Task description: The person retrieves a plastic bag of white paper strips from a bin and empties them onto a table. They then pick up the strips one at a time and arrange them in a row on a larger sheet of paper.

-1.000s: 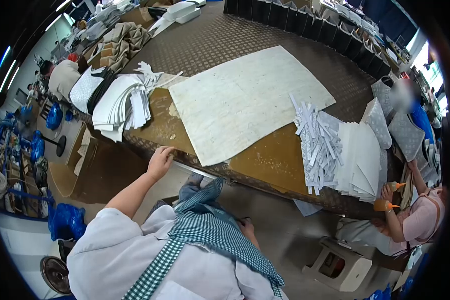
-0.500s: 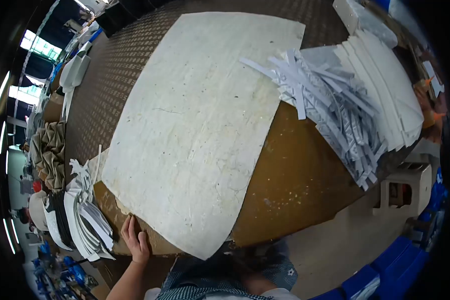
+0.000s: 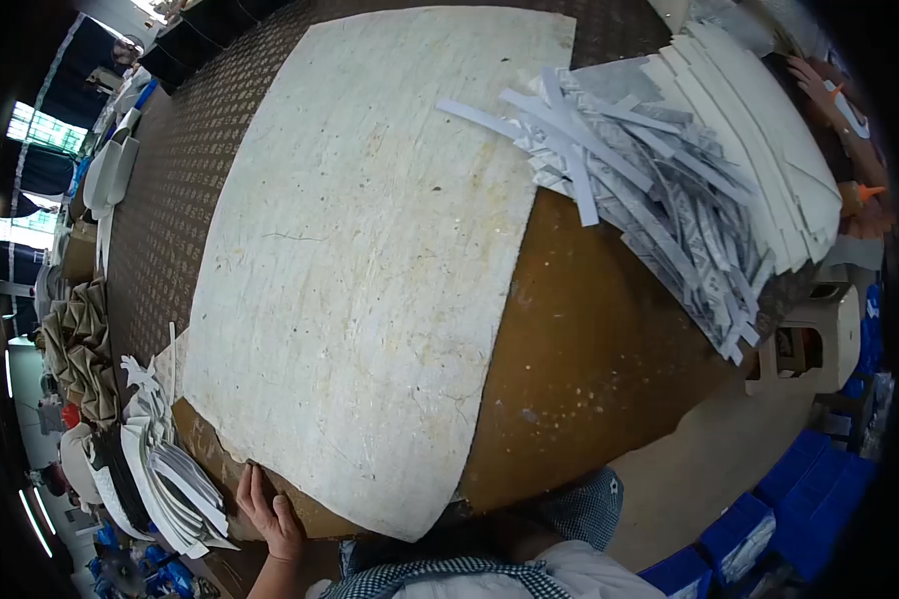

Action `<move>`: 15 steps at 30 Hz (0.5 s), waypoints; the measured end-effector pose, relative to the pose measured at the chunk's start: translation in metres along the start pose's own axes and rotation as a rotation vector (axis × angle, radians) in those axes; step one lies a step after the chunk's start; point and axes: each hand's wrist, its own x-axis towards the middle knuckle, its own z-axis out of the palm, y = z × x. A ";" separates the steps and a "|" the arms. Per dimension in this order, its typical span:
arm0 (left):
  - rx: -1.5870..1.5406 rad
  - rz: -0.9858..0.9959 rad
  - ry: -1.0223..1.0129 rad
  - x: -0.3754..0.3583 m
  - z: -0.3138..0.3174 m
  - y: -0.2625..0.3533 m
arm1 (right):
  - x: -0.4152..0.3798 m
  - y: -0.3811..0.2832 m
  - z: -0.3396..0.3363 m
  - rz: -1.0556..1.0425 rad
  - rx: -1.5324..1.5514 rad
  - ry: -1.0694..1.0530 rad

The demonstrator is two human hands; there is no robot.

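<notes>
My left hand (image 3: 271, 515) rests on the near left edge of the brown board (image 3: 589, 349), fingers stretched out and holding nothing. Its fingertips touch the board close to the lower left border of a large white sheet (image 3: 360, 260), which is speckled and stained. My right hand does not show; a pale sleeve (image 3: 594, 571) is at the bottom. A heap of grey-white strips (image 3: 659, 190) overlaps the sheet's right side.
Stacked white sheets (image 3: 759, 140) lie behind the strips, near another person's hand (image 3: 819, 92). White pieces (image 3: 165, 479) and folded beige cloth (image 3: 82, 349) sit at the left. A beige stool (image 3: 834, 339) and blue boxes (image 3: 809, 499) stand at the right.
The view has shifted, so the sheet and strips appear further left. Another person's hand now shows more clearly at the upper right. My left hand stays at the board's edge.
</notes>
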 end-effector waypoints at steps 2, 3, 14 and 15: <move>0.053 0.042 -0.005 0.000 -0.003 -0.003 | 0.004 0.000 -0.005 -0.049 -0.047 0.001; 0.054 0.060 0.000 0.001 -0.003 -0.008 | 0.006 0.003 -0.009 -0.075 -0.076 0.002; -0.144 0.160 0.130 -0.008 0.004 -0.025 | 0.004 -0.032 -0.117 -0.704 -0.281 -0.363; -0.169 0.176 0.147 -0.007 0.002 -0.020 | -0.027 -0.048 -0.151 -0.645 -0.078 -0.470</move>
